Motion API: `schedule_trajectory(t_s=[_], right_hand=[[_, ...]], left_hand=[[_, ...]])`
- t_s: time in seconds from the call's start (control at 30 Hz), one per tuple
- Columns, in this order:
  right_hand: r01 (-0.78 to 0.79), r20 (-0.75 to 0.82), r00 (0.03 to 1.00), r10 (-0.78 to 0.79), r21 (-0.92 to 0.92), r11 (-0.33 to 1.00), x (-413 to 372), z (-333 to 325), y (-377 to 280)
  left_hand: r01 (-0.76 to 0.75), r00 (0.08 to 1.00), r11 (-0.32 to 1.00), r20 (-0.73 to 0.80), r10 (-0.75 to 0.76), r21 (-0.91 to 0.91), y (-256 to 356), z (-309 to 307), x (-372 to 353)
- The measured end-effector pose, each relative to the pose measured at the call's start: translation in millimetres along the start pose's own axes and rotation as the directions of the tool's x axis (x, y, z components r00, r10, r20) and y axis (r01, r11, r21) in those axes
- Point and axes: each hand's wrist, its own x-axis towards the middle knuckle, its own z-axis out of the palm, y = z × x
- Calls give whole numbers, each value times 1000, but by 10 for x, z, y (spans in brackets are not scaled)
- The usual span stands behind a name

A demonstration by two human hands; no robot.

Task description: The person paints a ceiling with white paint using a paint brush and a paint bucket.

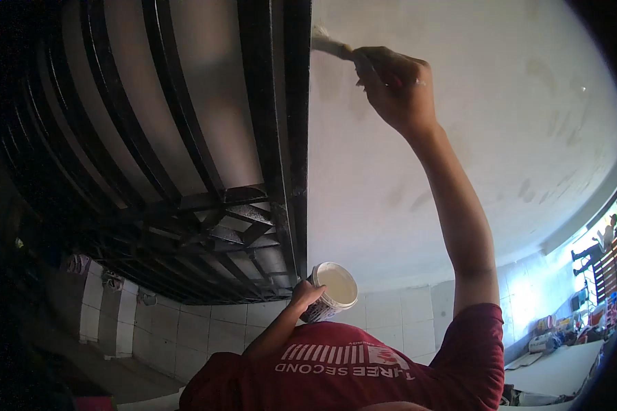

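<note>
My right hand (394, 85) is raised against the pale wall (391, 178), its fingers closed around the handle of a paintbrush (332, 46). The brush points left, and its bristle end is right at the edge of a black metal grille (274, 123). Lower down, my left hand (307, 294) grips the rim of a white plastic bucket (336, 282), thumb over the edge. Inside the tilted bucket is a cream-white paint. The bucket is close in front of my red shirt (363, 370).
Black bars of the grille fill the left side. White tiles (192, 335) cover the lower wall. At far right, a cluttered table (562, 366) holds several containers beside a bright barred opening (607, 267). Darker smudges mark the painted wall.
</note>
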Motion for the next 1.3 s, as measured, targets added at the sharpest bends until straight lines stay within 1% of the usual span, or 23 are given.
schedule_trajectory(t_s=[0.03, 0.07, 0.13, 0.17, 0.23, 0.33, 0.37, 0.43, 0.47, 0.57, 0.6, 0.7, 0.73, 0.77, 0.83, 0.87, 0.93, 1.03, 1.07, 1.13, 1.23, 1.3], right_hand=[[15, -37, 999, -15, 0, 1000, -5, 2, -6], [11, 2, 1000, -11, -13, 1000, -2, -22, -10], [1, 82, 997, 2, -41, 999, -18, -46, -1], [23, 44, 999, -22, -34, 999, -18, -54, -7], [65, -30, 997, -66, -24, 998, -40, -39, -28], [19, 160, 987, -1, -111, 994, -32, -152, -45], [-7, 153, 988, 25, -113, 994, -13, -193, -65], [-60, 139, 987, 76, -118, 991, 36, -271, -108], [33, 82, 996, -23, -125, 992, 65, -290, -122], [33, 14, 999, -34, 24, 999, 116, -248, -56], [77, 23, 997, -77, -7, 997, 120, -225, -28], [178, 225, 962, -156, -81, 981, 51, -220, 140], [270, 284, 929, -238, -79, 960, 32, -199, 190], [204, 294, 938, -182, -47, 978, -1, -232, 203], [72, 322, 944, -74, 21, 997, -36, -282, 157], [83, 274, 957, -89, 32, 996, 6, -281, 156], [103, 175, 978, -111, 54, 993, 78, -277, 165], [210, 95, 971, -221, 112, 971, 178, -177, 225], [196, 148, 967, -208, 89, 977, 178, -160, 263], [180, 257, 949, -183, 34, 983, 148, -104, 369], [244, 162, 955, -247, 39, 969, 137, -24, 457], [189, 113, 974, -196, 70, 979, 108, 22, 483]], left_hand=[[14, 1000, 1000, 2, -14, 6, 20, -10, -14], [28, 1000, 1000, 4, -28, 13, 38, -12, -31], [23, 999, 999, -38, -22, 30, -7, 44, -22], [20, 998, 999, -62, -17, 39, -19, 57, -8], [28, 999, 1000, -20, -28, 7, -44, 46, 14], [73, 997, 997, 27, -72, -17, -85, 66, 49], [92, 995, 996, 36, -91, -18, -92, 66, 65], [56, 998, 997, -7, -56, 46, -145, 84, 110], [40, 999, 996, -25, -38, 78, -174, 105, 118], [41, 999, 996, -23, -39, 80, -148, 101, 111], [43, 999, 996, -26, -42, 74, -95, 78, 83], [42, 999, 998, -36, -41, 50, -40, 74, 37], [37, 999, 999, -42, -35, 37, -101, 117, 86], [32, 998, 999, -48, -31, 19, -144, 166, 114], [79, 997, 997, -16, -79, -4, -185, 196, 149], [101, 995, 995, -2, -101, -16, -187, 214, 169], [76, 995, 997, -64, -77, -26, -97, 220, 110], [83, 988, 997, -132, -81, 6, 0, 243, 63], [89, 985, 996, -148, -85, 22, 36, 258, 43], [112, 984, 994, -135, -113, -18, 72, 292, 38], [132, 981, 988, -132, -141, -76, 112, 316, 12], [168, 976, 981, -127, -179, -98, 107, 309, -21]])
